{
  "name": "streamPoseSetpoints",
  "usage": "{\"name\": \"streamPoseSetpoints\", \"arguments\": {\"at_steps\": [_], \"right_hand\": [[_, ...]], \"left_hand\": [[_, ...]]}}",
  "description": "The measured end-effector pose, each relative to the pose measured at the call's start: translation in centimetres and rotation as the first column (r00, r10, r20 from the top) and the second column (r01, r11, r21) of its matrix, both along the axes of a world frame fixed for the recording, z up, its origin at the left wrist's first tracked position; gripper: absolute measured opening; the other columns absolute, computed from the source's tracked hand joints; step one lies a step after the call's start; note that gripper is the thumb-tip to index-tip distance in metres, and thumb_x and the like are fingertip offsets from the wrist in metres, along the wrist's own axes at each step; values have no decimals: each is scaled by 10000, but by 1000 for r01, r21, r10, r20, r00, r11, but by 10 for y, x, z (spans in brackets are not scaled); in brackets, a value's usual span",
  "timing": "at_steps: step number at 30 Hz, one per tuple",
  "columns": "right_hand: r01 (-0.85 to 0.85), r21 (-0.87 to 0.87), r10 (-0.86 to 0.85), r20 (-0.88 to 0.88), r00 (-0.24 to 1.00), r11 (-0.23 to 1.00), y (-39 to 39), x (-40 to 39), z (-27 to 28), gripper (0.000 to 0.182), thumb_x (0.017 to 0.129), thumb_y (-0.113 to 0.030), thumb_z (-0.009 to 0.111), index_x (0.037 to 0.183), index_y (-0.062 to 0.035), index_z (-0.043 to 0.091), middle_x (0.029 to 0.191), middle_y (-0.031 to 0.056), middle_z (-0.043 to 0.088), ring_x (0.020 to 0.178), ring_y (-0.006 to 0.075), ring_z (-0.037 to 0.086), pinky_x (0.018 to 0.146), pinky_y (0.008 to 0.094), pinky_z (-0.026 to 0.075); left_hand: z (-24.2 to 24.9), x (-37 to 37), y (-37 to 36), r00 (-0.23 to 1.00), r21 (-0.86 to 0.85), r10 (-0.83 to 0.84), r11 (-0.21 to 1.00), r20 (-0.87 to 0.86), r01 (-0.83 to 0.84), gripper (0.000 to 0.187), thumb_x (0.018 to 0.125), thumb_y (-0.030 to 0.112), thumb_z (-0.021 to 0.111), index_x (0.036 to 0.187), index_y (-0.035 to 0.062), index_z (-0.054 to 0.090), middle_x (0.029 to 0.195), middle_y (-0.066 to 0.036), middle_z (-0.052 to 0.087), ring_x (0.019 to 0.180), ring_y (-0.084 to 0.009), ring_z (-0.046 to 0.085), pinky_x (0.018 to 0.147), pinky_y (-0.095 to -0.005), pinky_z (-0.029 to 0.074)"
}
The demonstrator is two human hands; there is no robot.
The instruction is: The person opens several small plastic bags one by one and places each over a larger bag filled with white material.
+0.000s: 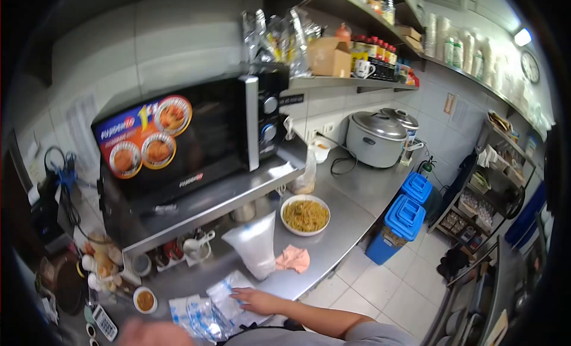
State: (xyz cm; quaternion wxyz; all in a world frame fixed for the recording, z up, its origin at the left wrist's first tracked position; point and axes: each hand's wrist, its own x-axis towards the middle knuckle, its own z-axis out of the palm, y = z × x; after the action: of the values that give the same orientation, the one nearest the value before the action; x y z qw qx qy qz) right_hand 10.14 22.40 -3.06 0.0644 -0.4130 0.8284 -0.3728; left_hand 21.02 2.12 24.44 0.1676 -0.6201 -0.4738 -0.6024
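Note:
My right hand (254, 299) lies flat, fingers spread, on a pile of clear plastic bags with blue print (205, 310) at the near edge of the steel counter (345, 203). My left hand (151, 333) is a blur at the bottom edge, beside the same bags; I cannot tell what it holds. An upright plastic bag of white contents (256, 243) stands just behind the pile. A pink cloth (293, 258) lies to its right. Farther back sits a white bowl of noodles (305, 215).
A black microwave (190, 138) stands on a raised steel shelf above cups and small sauce dishes (145, 299). Two rice cookers (376, 138) stand at the counter's far end. Blue-lidded bins (398, 227) stand on the tiled floor. Wall shelves hold bottles and boxes.

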Motion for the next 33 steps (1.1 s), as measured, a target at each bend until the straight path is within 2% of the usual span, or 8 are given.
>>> {"name": "streamPoseSetpoints", "arguments": {"at_steps": [2, 6, 10, 14, 16, 20, 25, 33], "right_hand": [[77, 13, -75, -106, 992, 997, -24, -20, -10, 517, 856, -143, 589, 1331, -1, 442, 1424, 228, 385, 1266, 395, 415, 1038, 423, 368], [367, 145, -250, -505, 826, 919, -36, -50, -85, 479, 837, -156, 495, 1261, 67, 479, 1439, 210, 363, 1327, 368, 348, 1089, 518, 280], [155, 181, -48, -488, 871, 971, -20, -50, -70, 250, 861, -149, 503, 1026, 16, 592, 1429, 186, 384, 1307, 340, 375, 1055, 506, 319], [38, 1, -37, -227, 973, 999, -17, -43, -34, 206, 797, -72, 549, 993, -11, 563, 1153, 171, 567, 1088, 355, 528, 914, 437, 421], [-39, -17, 37, -71, 997, 999, -10, -40, -20, 229, 768, -41, 547, 994, -15, 556, 1042, 174, 610, 996, 356, 574, 851, 409, 456], [-80, -147, 77, -25, 997, 986, 6, -26, 25, 178, 807, -56, 598, 979, -37, 557, 912, 161, 620, 869, 356, 606, 754, 416, 481], [3, -297, -25, -69, 997, 955, 16, -22, 86, 186, 862, -233, 619, 935, -63, 645, 833, 157, 646, 771, 336, 632, 687, 409, 489], [165, -376, -199, -54, 978, 912, 39, -7, 165, 176, 907, -191, 608, 1010, -50, 620, 943, 131, 662, 851, 313, 644, 739, 371, 510]], "left_hand": [[-31, -39, 26, 499, 107, 856, 513, -135, -852, 101, 791, 126, 593, 858, 54, 569, 1064, -160, 574, 1028, -346, 529, 889, -477, 418], [-135, -53, 32, 359, -384, 932, 317, -42, -867, 127, 702, 59, 675, 821, 53, 630, 1098, -122, 587, 1130, -336, 495, 971, -453, 366], [-236, -48, -4, 194, -665, 980, 122, -36, -737, 459, 803, 202, 660, 1210, 18, 555, 1319, -154, 490, 1221, -336, 445, 1031, -460, 343], [-276, -54, 7, 35, -636, 984, 138, 172, -759, 491, 741, 179, 706, 1181, 9, 571, 1334, -198, 466, 1227, -380, 424, 1044, -465, 327], [-298, -61, 7, 74, -767, 993, -26, -95, -641, 468, 720, 186, 727, 1135, 12, 598, 1255, -210, 532, 1170, -371, 483, 989, -462, 384], [-309, -81, -8, 83, -797, 879, 462, 469, -389, 221, 738, 103, 728, 922, 2, 661, 984, -125, 650, 905, -247, 637, 799, -355, 492], [-187, -58, 32, 221, -377, 599, 706, 770, -600, 76, 811, -3, 646, 887, 3, 651, 967, -73, 638, 826, -142, 605, 803, -265, 487], [-91, -46, 68, 319, -369, 658, 687, 682, -626, 187, 808, -32, 646, 988, 1, 608, 871, -25, 582, 781, -87, 543, 739, -209, 446]]}}
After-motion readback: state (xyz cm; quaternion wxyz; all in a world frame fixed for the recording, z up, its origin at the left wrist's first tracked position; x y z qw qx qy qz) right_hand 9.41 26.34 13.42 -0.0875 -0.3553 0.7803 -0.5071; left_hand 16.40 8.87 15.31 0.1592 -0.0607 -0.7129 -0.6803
